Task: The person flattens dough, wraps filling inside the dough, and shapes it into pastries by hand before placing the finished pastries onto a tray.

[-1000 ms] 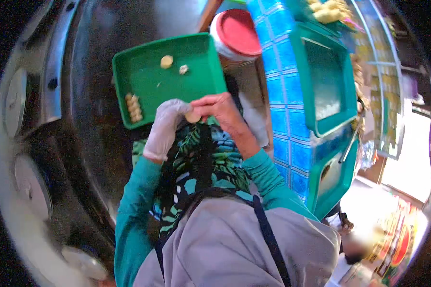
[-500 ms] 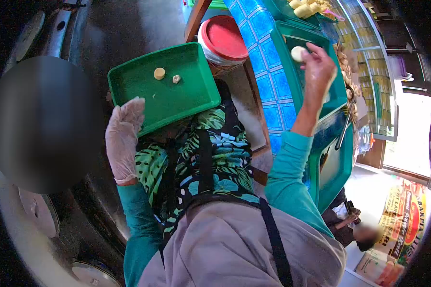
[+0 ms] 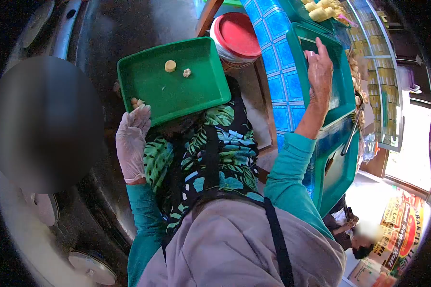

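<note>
My gloved left hand (image 3: pixel 135 138) is at the near-left corner of a green tray (image 3: pixel 187 98); its fingers are pressed together beside a few small dough pieces (image 3: pixel 137 102), and whatever they grip is hidden. On the tray lie a round pale yellow piece (image 3: pixel 170 66) and a small white crumbly lump (image 3: pixel 187 72). My bare right hand (image 3: pixel 319 71) is over a teal tray (image 3: pixel 342 71) on the blue-tiled counter. Its index finger points forward and the other fingers are partly curled; the palm side is hard to see.
A bucket with a red lid (image 3: pixel 237 34) stands beyond the green tray. Another teal tray (image 3: pixel 337 177) sits on the counter nearer me, with tongs (image 3: pixel 352 134) beside it. Yellow rolls (image 3: pixel 321 12) lie at the top. Another person (image 3: pixel 342 222) is at the lower right.
My hands have separated. The left has moved to the tray's near-left corner, the right over to the teal tray. A white round piece seen in the right hand half a second ago no longer shows.
</note>
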`<state>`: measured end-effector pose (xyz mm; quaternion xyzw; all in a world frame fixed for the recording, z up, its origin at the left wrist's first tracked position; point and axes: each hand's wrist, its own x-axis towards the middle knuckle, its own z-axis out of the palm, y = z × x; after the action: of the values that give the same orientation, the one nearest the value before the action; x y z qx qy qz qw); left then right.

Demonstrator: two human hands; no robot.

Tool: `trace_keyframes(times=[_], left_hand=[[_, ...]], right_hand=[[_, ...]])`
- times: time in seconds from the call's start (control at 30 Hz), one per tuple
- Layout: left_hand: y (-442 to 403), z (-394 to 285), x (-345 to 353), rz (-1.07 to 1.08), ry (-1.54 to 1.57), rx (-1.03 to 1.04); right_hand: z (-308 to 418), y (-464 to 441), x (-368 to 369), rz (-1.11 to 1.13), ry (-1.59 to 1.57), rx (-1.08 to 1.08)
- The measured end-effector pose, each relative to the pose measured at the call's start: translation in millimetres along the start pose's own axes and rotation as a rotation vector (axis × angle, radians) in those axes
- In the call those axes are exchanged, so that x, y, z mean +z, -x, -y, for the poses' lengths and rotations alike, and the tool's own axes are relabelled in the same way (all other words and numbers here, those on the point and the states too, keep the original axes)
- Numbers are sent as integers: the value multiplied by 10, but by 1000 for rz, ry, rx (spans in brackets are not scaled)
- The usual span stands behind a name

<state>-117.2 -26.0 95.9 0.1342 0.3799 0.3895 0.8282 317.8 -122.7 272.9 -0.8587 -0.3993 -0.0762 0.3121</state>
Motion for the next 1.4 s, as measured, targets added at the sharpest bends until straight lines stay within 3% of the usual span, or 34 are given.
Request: trace_keyframes(times=[0.13,0.2,0.23,0.27,0.33,0.37,0.4,0.43,0.47,0.5,0.6,0.67,0.7,0.77,0.9,0.97,1.03,1.1,1.13,1.2,1.27,1.33,1.4], left_hand=[[-7,112,6,-4,-15,-12],[54,125,-55,-32,-20,12],[32,127,-66,-42,0,6],[-4,109,-80,-50,23,4],[-26,80,-124,-93,17,79],[-22,78,-160,-96,3,121],[-22,55,-201,-121,7,128],[-25,22,-231,-156,56,144],[-24,-7,-261,-186,104,162],[-15,-10,-320,-209,115,182],[78,-39,-425,-259,97,217],[126,-21,-485,-292,84,224],[132,2,-517,-316,74,224],[78,41,-590,-313,83,196],[53,72,-512,-288,77,186],[-7,100,-480,-257,57,191],[-10,57,-244,-263,1,203],[-92,128,-125,-281,-143,214],[-114,176,-63,-279,-144,212],[-165,294,70,-316,-374,230],[-329,474,48,-238,-411,288],[-403,586,68,-197,-656,370],[-505,647,39,-222,-796,365]], right_hand=[[259,98,-48,92,87,33],[271,119,24,2,139,-45],[402,189,37,-139,451,-48],[578,274,116,-107,417,-75],[1056,570,372,-441,60,-477],[1211,772,773,-293,-172,-571],[1429,929,893,212,-166,-529],[1218,1155,1672,364,-493,-577],[1243,1361,2040,829,-627,-365],[1126,1562,2598,932,-687,-464],[1258,2007,3432,809,-445,-613],[1418,2110,3672,728,-554,-324],[1491,2110,3661,730,-556,-324],[1637,2055,3578,809,-275,-528],[1564,1969,3601,667,-444,-697],[1415,1893,3586,1037,-1050,-220],[1213,1682,3439,735,-1610,576],[1119,1549,3065,449,-1769,807],[1036,1563,3087,445,-1769,807],[808,1644,3131,652,-828,158],[760,1647,3320,686,-895,94],[867,1680,3318,572,-498,-408],[957,1663,3319,509,-455,-426]])
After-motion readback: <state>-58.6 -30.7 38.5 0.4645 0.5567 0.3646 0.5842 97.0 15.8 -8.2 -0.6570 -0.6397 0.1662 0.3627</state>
